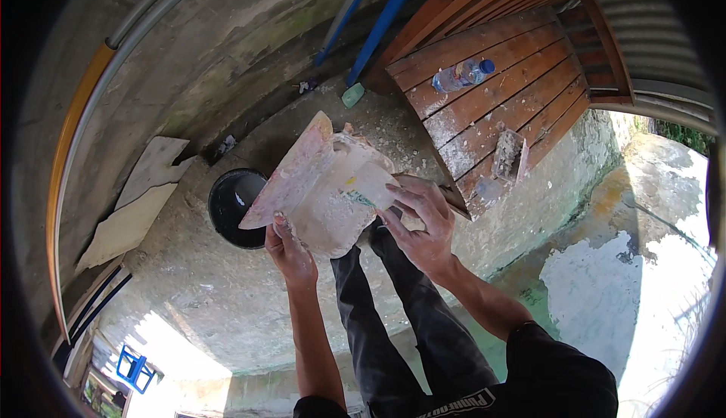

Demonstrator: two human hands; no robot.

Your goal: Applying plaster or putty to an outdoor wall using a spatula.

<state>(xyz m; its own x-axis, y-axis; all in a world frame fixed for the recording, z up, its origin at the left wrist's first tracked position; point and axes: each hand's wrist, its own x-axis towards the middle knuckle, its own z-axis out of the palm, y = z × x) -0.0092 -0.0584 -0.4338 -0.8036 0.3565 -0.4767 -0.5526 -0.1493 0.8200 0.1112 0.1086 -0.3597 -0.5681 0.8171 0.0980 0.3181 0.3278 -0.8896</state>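
Observation:
My left hand (pixel 287 248) is closed on the lower edge of a plaster-crusted tray-like piece (pixel 318 206) with a pale pink flat side (pixel 287 168), held up in front of me. My right hand (pixel 420 221) grips a small translucent plastic piece (pixel 367 187) with yellow and green markings, held against the whitish inner surface at the right side of the larger piece. Both hands are dusted white. Behind the held pieces, left of my legs, a black bucket (pixel 231 221) stands on the floor, its middle partly hidden.
A wooden slatted bench (pixel 495 100) at upper right carries a plastic bottle (pixel 457 78) and a plaster-caked container (pixel 507 157). Board offcuts (pixel 121 236) lean at left; blue poles (pixel 378 32) stand behind. A green object (pixel 352 94) lies by the wall; a blue stool (pixel 134 367) is at lower left.

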